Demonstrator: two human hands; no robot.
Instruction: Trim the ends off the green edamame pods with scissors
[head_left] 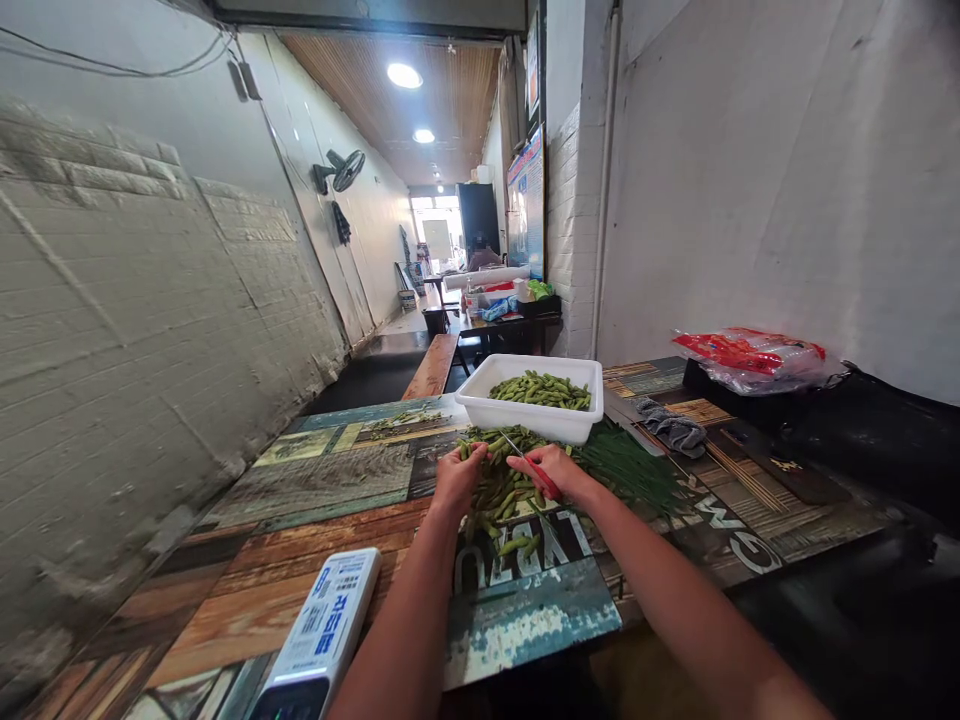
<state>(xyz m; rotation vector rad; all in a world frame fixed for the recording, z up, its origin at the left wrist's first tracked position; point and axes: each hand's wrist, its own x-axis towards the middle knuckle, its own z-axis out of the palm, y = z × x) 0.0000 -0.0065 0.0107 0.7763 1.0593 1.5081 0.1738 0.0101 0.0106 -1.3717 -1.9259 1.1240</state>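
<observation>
My left hand (459, 475) is closed, pinching a green soybean pod at its fingertips over the pile. In my right hand (564, 470) is a pair of red-handled scissors (546, 482), its blades pointing left toward the pinched pod. Loose soybean pods (510, 498) lie heaped on the table beneath and between both hands. Just behind them stands a white plastic tub (531, 422), with more green pods (541, 390) inside. Long dark green leaves (626, 465) spread over the table to the right of my right hand.
On the wood-patterned table (330, 475) a white box with blue print (326, 620) lies at the front left. Small trimmings (405, 422) are scattered left of the tub. To the right are a grey cloth (670, 427), thin sticks (750, 475) and a red-and-clear plastic package (757, 358).
</observation>
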